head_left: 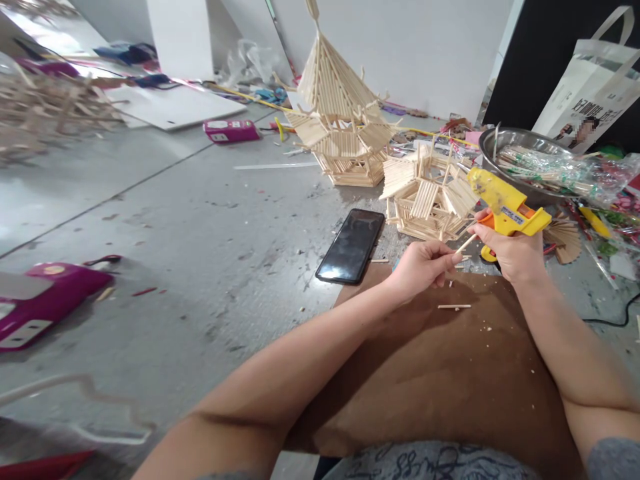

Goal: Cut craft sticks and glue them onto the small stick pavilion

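Note:
Between the fingertips of my left hand (425, 269) is one end of a thin wooden stick (466, 244). My right hand (515, 252) is closed around the handle of a yellow glue gun (505, 200), and its fingertips also meet the stick's other end. The nozzle points up and to the left. Just beyond my hands stands a small stick-built pavilion (425, 193) with slatted panels and an open top. A taller stick pagoda (345, 113) with a pointed roof rises behind it. A short stick (454, 307) lies on the brown board (450, 373) below my hands.
A black phone (351, 245) lies left of my hands. At the back right, a metal bowl (487, 150) holds bagged sticks beside a white tote bag (585, 87). Purple power strips (231, 131) lie on the grey table (200, 247). Clutter and a cable fill the right side.

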`<state>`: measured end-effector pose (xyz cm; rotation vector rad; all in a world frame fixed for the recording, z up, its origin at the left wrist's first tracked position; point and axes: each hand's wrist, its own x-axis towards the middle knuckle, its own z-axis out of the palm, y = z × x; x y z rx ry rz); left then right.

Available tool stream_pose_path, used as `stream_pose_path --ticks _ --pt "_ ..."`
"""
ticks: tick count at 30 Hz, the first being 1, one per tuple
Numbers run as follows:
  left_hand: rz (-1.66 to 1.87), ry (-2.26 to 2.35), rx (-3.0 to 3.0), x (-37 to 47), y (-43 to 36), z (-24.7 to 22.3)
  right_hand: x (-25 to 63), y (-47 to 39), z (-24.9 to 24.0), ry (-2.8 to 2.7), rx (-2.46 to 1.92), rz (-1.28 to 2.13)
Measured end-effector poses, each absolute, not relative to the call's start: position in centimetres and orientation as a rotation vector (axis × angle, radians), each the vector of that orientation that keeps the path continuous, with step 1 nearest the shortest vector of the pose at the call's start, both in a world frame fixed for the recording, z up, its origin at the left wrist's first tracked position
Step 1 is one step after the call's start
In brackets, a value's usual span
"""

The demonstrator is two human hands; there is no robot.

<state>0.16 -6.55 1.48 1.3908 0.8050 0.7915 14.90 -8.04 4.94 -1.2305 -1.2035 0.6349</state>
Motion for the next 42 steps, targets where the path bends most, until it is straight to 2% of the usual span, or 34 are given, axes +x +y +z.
stream_pose_path --ticks 6,16,27,42 --pt "0.838 0.883 1.608 0.1 -7.1 1.6 14.9 -7.9 5.0 -1.159 -1.162 0.634" --pt "1.073 0.892 1.040 0.0 -4.4 0.4 16.2 -7.9 6.0 -1.136 -1.180 0.510" --pt "1.009 0.755 0.789 0.5 -2.8 0.6 15.9 -8.1 6.1 -1.113 -1.140 0.574" --pt "1.043 0.729 0.732 1.2 -2.7 1.1 15.9 -7.9 5.6 -1.109 -1.066 0.609"
